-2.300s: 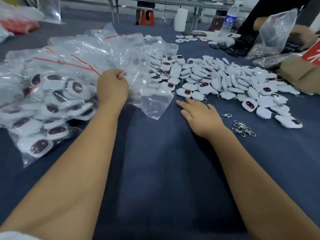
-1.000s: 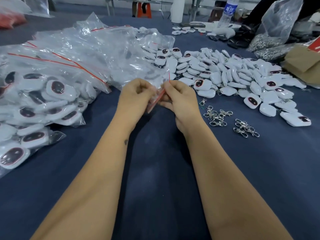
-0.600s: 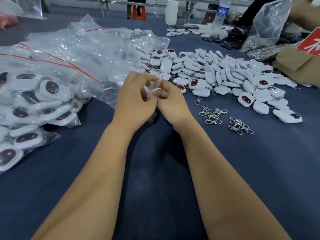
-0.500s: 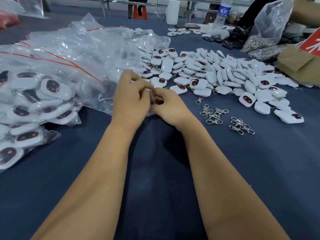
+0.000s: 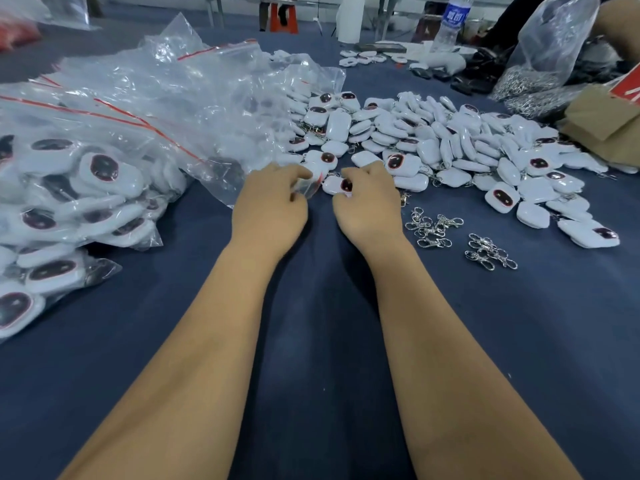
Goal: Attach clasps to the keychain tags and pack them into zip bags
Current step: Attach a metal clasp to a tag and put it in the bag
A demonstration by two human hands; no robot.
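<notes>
Nearest, both forearms reach over the blue table (image 5: pixel 519 341). Left hand (image 5: pixel 270 209) pinches a small clear zip bag (image 5: pixel 306 184); right hand (image 5: pixel 370 206) curls on a white keychain tag (image 5: pixel 337 185) just beside it. Loose clasps (image 5: pixel 431 225) right of the hands. Beyond, tag pile (image 5: pixel 450 143); left, packed bags (image 5: pixel 86 188).

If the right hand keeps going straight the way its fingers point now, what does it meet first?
The right hand already has its grip on a white tag. Straight ahead, the next thing is probably the near edge of the loose tag pile; depth is hard to judge from this one view.
</notes>
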